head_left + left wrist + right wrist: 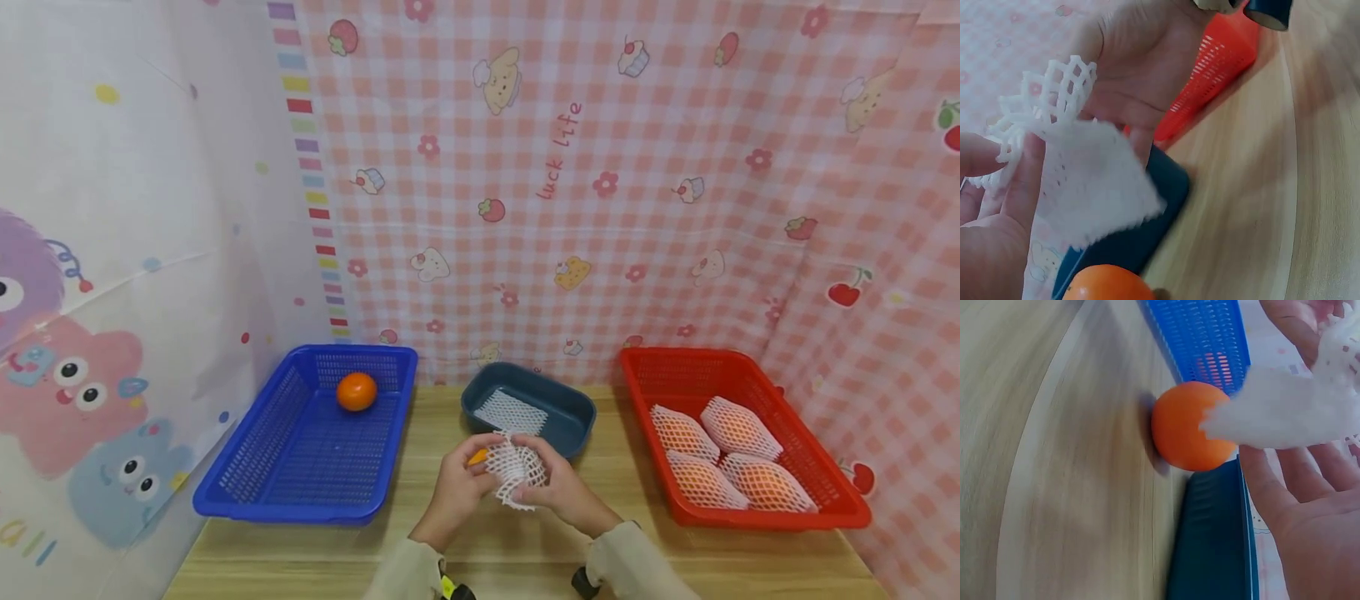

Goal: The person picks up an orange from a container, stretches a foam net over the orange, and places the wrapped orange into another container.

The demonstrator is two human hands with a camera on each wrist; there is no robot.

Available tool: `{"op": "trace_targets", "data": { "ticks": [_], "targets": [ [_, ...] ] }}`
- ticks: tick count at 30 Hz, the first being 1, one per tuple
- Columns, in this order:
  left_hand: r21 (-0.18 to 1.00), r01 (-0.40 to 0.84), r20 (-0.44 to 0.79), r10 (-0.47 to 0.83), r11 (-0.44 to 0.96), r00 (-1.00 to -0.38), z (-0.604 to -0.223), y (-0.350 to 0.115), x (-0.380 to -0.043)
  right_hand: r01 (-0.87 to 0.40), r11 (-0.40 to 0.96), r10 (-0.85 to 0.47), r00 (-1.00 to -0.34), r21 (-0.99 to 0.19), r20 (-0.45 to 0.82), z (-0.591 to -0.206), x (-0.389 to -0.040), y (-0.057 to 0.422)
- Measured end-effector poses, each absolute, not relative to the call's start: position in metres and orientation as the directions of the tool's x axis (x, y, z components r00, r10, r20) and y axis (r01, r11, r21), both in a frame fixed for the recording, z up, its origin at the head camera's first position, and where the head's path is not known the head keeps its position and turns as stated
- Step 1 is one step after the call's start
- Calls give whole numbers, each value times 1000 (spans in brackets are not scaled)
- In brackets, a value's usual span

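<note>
Both hands hold a white foam fruit net (516, 475) above the table, in front of the dark teal tray. My left hand (456, 487) pinches one side of the net between thumb and fingers. On the other side, the thumb and fingers of my right hand (564, 493) grip it. The net's mesh end (1054, 94) is spread, while the rest hangs flat. Below the net an orange (1191, 425) rests on the table beside the tray. In the head view, my left hand and the net mostly hide this orange (478, 457).
A blue basket (300, 512) at the left holds one orange (356, 392). The teal tray (577, 408) at the back middle contains flat foam nets (512, 412). In the red basket (765, 518) at the right lie several netted oranges (742, 427). A checked cloth (480, 167) hangs behind.
</note>
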State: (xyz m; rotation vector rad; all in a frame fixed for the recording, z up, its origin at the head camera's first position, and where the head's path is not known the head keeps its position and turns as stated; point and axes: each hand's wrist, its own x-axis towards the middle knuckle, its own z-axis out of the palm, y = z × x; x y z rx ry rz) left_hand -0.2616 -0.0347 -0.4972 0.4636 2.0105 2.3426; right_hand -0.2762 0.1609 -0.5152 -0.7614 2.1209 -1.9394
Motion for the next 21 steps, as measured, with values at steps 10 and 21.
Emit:
{"op": "trace_targets", "data": {
  "ticks": [10, 21],
  "targets": [
    [947, 319, 315, 97, 37, -944, -507, -42, -272, -338, 301, -288, -924, -892, 253, -522, -278, 157],
    [773, 248, 291, 20, 584, -956, -536, -59, -301, -331, 441, -254, -938, -834, 238, -539, -282, 160]
  ]
}}
